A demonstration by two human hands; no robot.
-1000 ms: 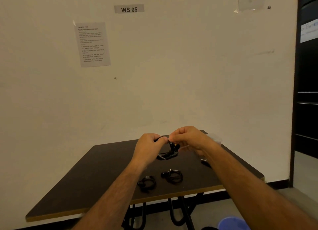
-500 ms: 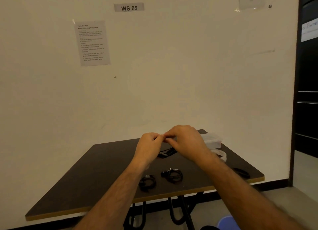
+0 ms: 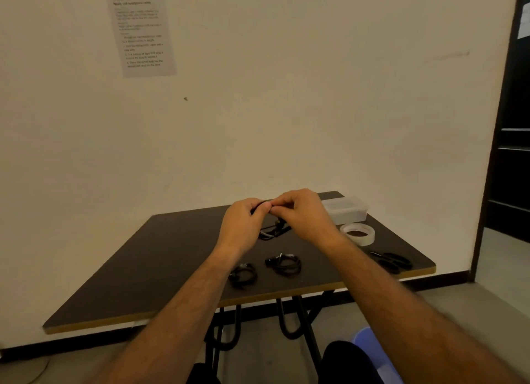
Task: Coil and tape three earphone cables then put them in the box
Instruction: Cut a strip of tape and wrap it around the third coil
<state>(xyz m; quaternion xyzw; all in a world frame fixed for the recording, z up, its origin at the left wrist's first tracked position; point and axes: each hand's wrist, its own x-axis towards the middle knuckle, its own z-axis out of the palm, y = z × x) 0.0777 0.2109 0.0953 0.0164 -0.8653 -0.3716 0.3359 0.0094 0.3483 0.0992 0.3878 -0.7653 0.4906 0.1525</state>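
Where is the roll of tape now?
In the head view, the roll of tape lies flat on the table's right side, between the clear box behind it and the scissors nearer.

The wall notice (image 3: 142, 33) is too blurred to read.

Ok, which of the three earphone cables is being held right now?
The far earphone cable, pinched between the left hand and right hand. The other two coils lie untouched near the front edge.

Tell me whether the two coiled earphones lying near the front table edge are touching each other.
Apart. The head view shows the left coil and the right coil lying separately, with a strip of bare table between them.
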